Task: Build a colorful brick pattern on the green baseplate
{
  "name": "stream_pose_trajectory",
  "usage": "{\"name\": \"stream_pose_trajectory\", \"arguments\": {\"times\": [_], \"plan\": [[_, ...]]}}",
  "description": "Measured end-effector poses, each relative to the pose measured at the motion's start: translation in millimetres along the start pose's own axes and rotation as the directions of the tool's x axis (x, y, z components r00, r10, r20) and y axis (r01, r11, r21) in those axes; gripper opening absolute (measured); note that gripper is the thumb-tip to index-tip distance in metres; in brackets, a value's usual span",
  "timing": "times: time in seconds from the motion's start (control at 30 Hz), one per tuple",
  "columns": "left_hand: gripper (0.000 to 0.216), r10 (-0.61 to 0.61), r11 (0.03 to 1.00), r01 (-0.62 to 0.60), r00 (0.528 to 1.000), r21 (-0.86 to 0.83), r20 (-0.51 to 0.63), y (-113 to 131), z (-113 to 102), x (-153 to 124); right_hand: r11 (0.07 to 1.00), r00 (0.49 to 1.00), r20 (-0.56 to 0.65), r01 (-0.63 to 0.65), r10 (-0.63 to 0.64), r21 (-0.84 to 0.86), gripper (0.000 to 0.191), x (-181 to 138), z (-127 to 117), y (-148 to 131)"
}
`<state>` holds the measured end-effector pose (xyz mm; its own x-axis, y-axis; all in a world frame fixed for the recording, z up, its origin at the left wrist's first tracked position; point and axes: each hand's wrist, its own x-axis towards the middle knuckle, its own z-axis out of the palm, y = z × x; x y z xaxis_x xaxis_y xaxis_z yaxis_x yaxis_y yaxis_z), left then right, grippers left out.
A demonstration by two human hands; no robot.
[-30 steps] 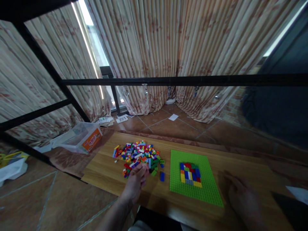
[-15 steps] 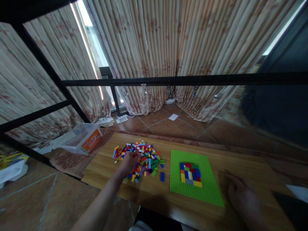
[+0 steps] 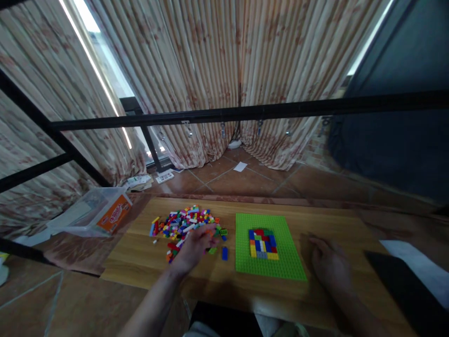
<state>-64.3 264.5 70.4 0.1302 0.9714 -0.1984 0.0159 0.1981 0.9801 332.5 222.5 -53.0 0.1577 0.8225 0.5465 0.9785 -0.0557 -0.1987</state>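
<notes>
A pile of small coloured bricks (image 3: 180, 222) lies on the wooden table (image 3: 315, 220). My left hand (image 3: 195, 245) rests on the pile's near right side, fingers spread over the bricks. A green baseplate (image 3: 287, 262) sits to the right of the pile, with a block of coloured bricks (image 3: 261, 243) pressed onto its middle. A loose blue brick (image 3: 224, 253) lies between pile and plate. My right hand (image 3: 329, 264) lies flat on the table just right of the baseplate, fingers stretched out, holding nothing.
A clear plastic box with an orange label (image 3: 101, 213) lies on a mat left of the table. A black metal bar (image 3: 245, 112) crosses the view above. Curtains hang behind. A dark object (image 3: 403, 290) and white paper (image 3: 417, 267) sit at the right.
My left hand has moved from the pile's upper left back to its near right edge. The view has shifted, so everything sits further left. My right hand stays by the baseplate.
</notes>
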Motion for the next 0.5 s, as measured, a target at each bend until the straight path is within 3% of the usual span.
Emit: {"name": "stream_pose_trajectory", "arguments": {"times": [0.2, 0.33, 0.5], "plan": [[0.027, 0.076, 0.955, -0.136, 0.971, 0.263, 0.228, -14, 76, -5, 0.999, 0.999, -0.019, -0.036, 0.037, 0.039, 0.03, 1, -1, -3], [0.021, 0.19, 0.884, -0.256, 0.961, 0.391, 0.2, -17, 103, 10, 0.995, 0.998, -0.003, -0.064, 0.064, 0.073, 0.03, 2, -3, -6], [0.02, 0.235, 0.895, -0.29, 0.952, 0.339, 0.196, -31, 122, 30, 0.993, 0.997, -0.014, -0.069, 0.071, 0.093, 0.03, 4, -5, -10]]}}
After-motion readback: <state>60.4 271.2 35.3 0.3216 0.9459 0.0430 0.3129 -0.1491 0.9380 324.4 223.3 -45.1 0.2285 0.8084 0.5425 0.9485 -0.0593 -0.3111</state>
